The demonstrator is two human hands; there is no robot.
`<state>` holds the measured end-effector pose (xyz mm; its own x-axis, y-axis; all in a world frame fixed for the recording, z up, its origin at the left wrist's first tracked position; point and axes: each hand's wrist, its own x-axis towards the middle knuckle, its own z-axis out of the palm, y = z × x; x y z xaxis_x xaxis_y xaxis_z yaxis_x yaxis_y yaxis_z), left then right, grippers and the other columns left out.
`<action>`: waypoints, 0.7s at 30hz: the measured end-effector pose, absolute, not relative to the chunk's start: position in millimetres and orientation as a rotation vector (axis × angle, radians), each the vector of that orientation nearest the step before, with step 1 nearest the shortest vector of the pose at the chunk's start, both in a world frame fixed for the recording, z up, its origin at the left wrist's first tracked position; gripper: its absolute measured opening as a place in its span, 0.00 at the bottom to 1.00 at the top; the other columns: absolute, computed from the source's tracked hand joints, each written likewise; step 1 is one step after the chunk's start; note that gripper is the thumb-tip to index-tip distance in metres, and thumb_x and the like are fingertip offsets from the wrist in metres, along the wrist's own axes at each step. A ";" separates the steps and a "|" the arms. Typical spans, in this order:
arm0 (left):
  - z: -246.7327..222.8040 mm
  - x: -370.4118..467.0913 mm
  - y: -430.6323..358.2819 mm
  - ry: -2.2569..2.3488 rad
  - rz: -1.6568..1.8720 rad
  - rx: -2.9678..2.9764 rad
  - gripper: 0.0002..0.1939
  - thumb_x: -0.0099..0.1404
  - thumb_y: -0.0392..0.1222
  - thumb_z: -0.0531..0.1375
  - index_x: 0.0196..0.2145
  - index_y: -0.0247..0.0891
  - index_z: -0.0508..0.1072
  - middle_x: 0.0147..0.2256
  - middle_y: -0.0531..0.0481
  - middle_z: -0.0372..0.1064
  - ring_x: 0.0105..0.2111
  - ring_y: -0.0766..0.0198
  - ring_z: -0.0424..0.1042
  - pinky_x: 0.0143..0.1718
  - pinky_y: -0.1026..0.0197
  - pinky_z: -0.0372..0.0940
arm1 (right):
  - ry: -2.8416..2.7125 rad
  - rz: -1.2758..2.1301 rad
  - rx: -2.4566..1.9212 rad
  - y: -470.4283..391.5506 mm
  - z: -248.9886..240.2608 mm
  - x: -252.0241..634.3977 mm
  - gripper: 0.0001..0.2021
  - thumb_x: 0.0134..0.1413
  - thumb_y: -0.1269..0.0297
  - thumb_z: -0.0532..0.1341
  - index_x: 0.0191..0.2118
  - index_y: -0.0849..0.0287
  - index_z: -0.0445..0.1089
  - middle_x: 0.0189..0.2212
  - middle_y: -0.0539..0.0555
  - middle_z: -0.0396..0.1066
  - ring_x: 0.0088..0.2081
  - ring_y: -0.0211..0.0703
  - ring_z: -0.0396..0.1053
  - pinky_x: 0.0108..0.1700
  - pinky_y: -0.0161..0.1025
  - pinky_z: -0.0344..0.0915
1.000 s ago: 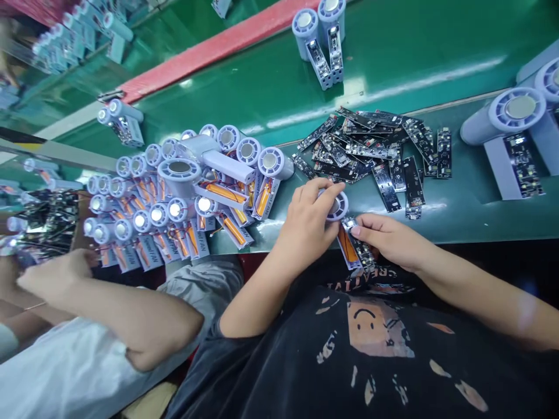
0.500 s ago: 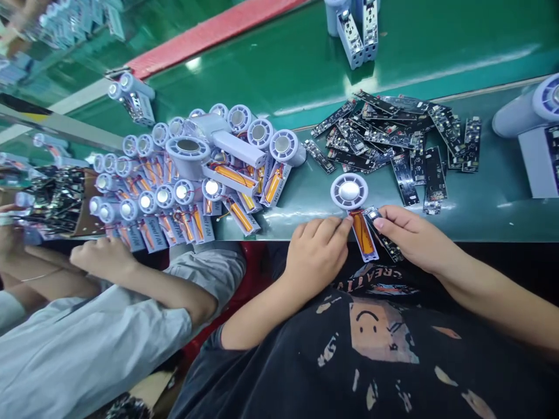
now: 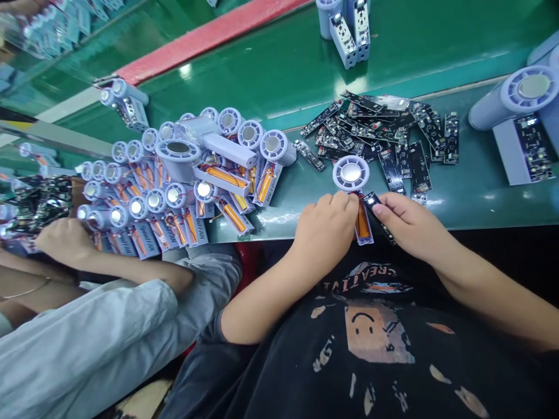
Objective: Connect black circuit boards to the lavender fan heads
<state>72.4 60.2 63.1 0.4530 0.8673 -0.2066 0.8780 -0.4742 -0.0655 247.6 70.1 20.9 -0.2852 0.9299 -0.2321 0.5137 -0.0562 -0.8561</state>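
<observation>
1. Since the earlier frame, the left hand (image 3: pixel 325 227) is sitting farther over the upper handle of the open fan (image 3: pixel 350 173), and a co-worker's hand (image 3: pixel 65 243) is showing farther left, away from the fan rows.
2. At far left, that co-worker's hand is hovering near a dark heap of parts (image 3: pixel 48 201).
3. Next, the fan rows (image 3: pixel 174 192) are crowding the green table (image 3: pixel 471 201), many showing orange inserts.
4. The left hand is curling its fingers against the handle top; whether it is pinching anything cannot be told.
5. The open fan is lying between both hands, its handle reaching the table's near edge.
6. The right hand (image 3: pixel 406 221) is grasping a circuit board (image 3: pixel 385 226) right beside that handle.
7. Beyond, loose boards (image 3: pixel 371 132) are lying piled; at far right, another fan (image 3: pixel 530 90) is resting.
</observation>
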 end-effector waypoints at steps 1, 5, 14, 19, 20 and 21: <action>65.7 73.8 62.1 1.588 -0.366 2.596 0.18 0.75 0.37 0.47 0.58 0.32 0.67 0.42 0.41 0.74 0.38 0.55 0.76 0.29 0.58 0.64 | -1.817 1.277 -1.546 71.7 22.4 248.5 0.14 0.62 0.55 0.52 0.27 0.54 0.59 0.24 0.49 0.62 0.28 0.41 0.60 0.31 0.39 0.54; 74.3 79.7 67.1 1.601 -0.465 2.492 0.20 0.74 0.36 0.48 0.59 0.31 0.66 0.37 0.41 0.76 0.33 0.55 0.78 0.24 0.60 0.60 | -1.896 1.203 -1.601 76.9 30.1 248.4 0.15 0.63 0.55 0.52 0.26 0.54 0.58 0.22 0.49 0.61 0.26 0.41 0.59 0.29 0.39 0.51; 70.1 64.8 58.7 1.603 -0.385 2.528 0.22 0.74 0.40 0.50 0.63 0.37 0.66 0.37 0.44 0.77 0.36 0.55 0.78 0.28 0.60 0.64 | -1.916 1.180 -1.630 83.2 32.1 243.2 0.15 0.63 0.59 0.53 0.25 0.54 0.57 0.21 0.48 0.60 0.25 0.40 0.58 0.29 0.39 0.51; 64.7 62.7 58.3 1.631 -0.389 2.532 0.25 0.73 0.38 0.50 0.66 0.36 0.63 0.38 0.44 0.77 0.36 0.57 0.77 0.29 0.61 0.65 | -1.902 1.191 -1.621 85.1 30.0 244.9 0.16 0.63 0.59 0.54 0.24 0.55 0.55 0.20 0.47 0.59 0.25 0.39 0.58 0.29 0.39 0.51; 64.3 65.4 58.3 1.623 -0.410 2.520 0.26 0.72 0.37 0.50 0.66 0.35 0.61 0.37 0.44 0.77 0.35 0.57 0.77 0.28 0.61 0.64 | -1.895 1.195 -1.619 85.3 29.6 245.3 0.16 0.63 0.59 0.54 0.24 0.55 0.55 0.20 0.47 0.58 0.25 0.39 0.57 0.29 0.38 0.51; 64.1 68.6 58.2 1.618 -0.426 2.509 0.26 0.72 0.36 0.50 0.67 0.34 0.60 0.37 0.44 0.77 0.34 0.57 0.78 0.28 0.61 0.64 | -1.888 1.202 -1.614 85.5 29.1 245.8 0.16 0.63 0.59 0.54 0.24 0.54 0.55 0.20 0.47 0.58 0.25 0.39 0.57 0.29 0.38 0.52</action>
